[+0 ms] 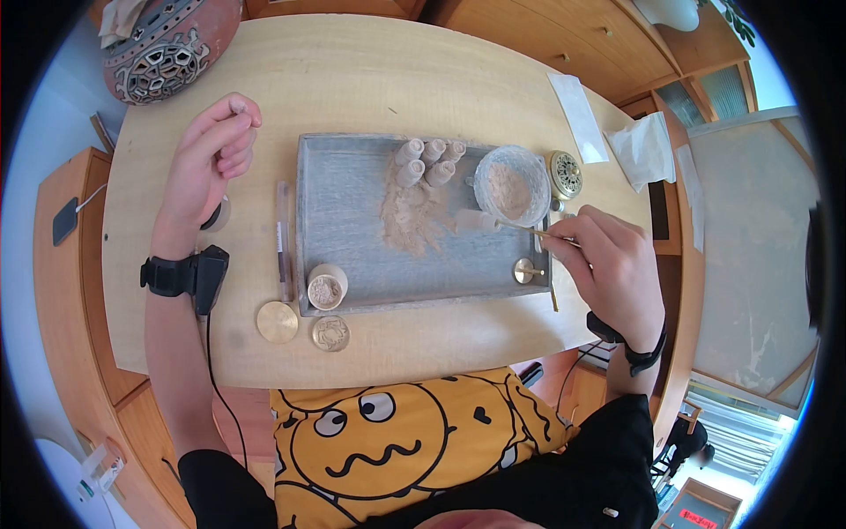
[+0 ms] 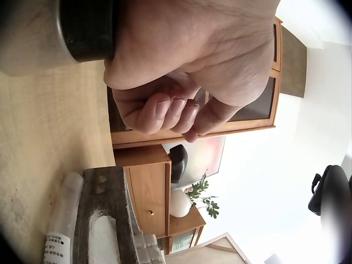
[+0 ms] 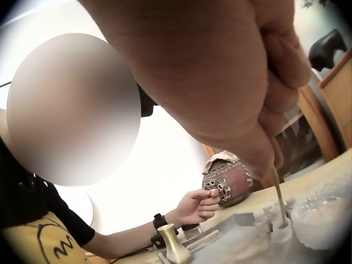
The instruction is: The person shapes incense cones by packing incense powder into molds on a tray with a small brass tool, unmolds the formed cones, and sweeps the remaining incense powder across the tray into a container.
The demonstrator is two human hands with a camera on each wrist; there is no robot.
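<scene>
In the head view my right hand (image 1: 617, 256) pinches a thin brass-coloured rod (image 1: 539, 233) at the right side of a grey tray (image 1: 352, 220). The rod's far end is a pale, translucent piece (image 1: 476, 220) beside a textured glass bowl (image 1: 480, 181) of beige powder. In the right wrist view the rod (image 3: 279, 195) slants down to a whitish cylindrical shape (image 3: 281, 231). Several small beige cylinders (image 1: 411, 172) stand upright at the tray's back, with loose powder (image 1: 410, 220) spread before them. My left hand (image 1: 207, 159) is raised over the table's left side, fingers loosely curled, holding nothing.
A cup (image 1: 328, 288) of powder stands in the tray's front left corner, and a small brass piece (image 1: 524, 271) lies front right. Brass lid (image 1: 278, 323), round dish (image 1: 331, 333), long tube (image 1: 283, 242), pierced brass burner (image 1: 565, 175) and pottery jar (image 1: 167, 57) surround it.
</scene>
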